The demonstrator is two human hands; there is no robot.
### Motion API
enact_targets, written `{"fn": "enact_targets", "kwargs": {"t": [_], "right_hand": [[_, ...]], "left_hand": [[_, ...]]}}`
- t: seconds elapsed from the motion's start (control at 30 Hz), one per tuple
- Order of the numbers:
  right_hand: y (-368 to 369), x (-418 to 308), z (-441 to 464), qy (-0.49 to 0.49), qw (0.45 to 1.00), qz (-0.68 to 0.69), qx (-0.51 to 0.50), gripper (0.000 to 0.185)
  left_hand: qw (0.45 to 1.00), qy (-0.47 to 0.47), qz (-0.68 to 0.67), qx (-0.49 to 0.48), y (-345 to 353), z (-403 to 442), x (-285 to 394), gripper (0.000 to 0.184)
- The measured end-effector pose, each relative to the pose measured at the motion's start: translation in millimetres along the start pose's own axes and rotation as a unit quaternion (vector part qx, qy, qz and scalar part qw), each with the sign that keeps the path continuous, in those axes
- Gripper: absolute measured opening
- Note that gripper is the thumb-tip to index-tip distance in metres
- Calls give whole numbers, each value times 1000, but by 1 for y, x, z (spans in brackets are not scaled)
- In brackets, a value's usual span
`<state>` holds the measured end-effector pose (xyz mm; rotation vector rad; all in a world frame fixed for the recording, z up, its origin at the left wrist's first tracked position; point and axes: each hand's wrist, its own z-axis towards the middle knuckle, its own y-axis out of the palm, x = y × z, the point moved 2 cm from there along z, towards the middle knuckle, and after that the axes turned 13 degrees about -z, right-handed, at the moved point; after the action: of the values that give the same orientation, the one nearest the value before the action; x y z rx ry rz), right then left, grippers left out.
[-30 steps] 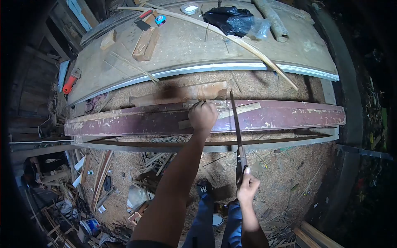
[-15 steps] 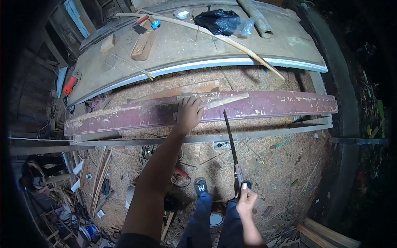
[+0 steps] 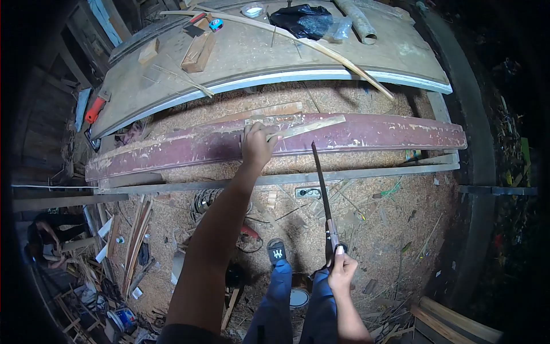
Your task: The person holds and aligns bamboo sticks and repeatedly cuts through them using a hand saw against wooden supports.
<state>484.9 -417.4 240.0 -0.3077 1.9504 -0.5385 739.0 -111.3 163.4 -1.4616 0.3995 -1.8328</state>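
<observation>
My right hand (image 3: 342,269) is wrapped round the handle of a long, narrow-bladed saw (image 3: 323,192). The saw's tip points away from me and overlaps the near part of a worn maroon plank (image 3: 378,133). Further left, my left hand (image 3: 257,143) rests over the plank with its fingers bent round a thin light wood strip (image 3: 315,125). That strip lies slanted across the maroon surface, its right end free. Whether the saw touches the plank cannot be made out.
Beyond the plank is a large tabletop (image 3: 252,57) with a wooden block (image 3: 199,53), a black plastic bag (image 3: 301,22) and a curved strip (image 3: 344,59). An orange tool (image 3: 96,109) lies left. Another person (image 3: 54,235) is at the lower left; wood scraps litter the floor.
The saw has drawn back toward me from beyond the plank's far edge. My left hand has shifted left, its fist loosening and then bending round the strip. The view has moved too.
</observation>
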Motion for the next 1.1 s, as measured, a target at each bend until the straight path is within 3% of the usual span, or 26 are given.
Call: {"fn": "enact_targets", "kwargs": {"t": [0.27,0.4,0.47,0.53,0.6,0.83,1.1], "right_hand": [[6,0,-5,34,999,24,3,60],[2,-1,-9,28,999,18,6,59],[-4,-6,-11,23,1000,15,9,58],[-13,-12,-12,16,1000,7,20,58],[-26,-25,-14,6,1000,7,23,59],[-85,-93,-31,3,1000,-13,6,59],[-172,-114,-23,-31,999,25,-7,58]], "left_hand": [[997,-67,-18,-16,7,2,-5,25],[999,-25,-4,-28,6,0,-3,25],[991,-113,-35,-70,-8,-3,14,23],[992,-90,-15,-86,-14,-5,18,21],[985,-104,-108,-85,-23,-8,27,22],[978,-111,-142,-106,-77,-11,114,31],[967,-127,-173,-135,-91,11,241,28]]}}
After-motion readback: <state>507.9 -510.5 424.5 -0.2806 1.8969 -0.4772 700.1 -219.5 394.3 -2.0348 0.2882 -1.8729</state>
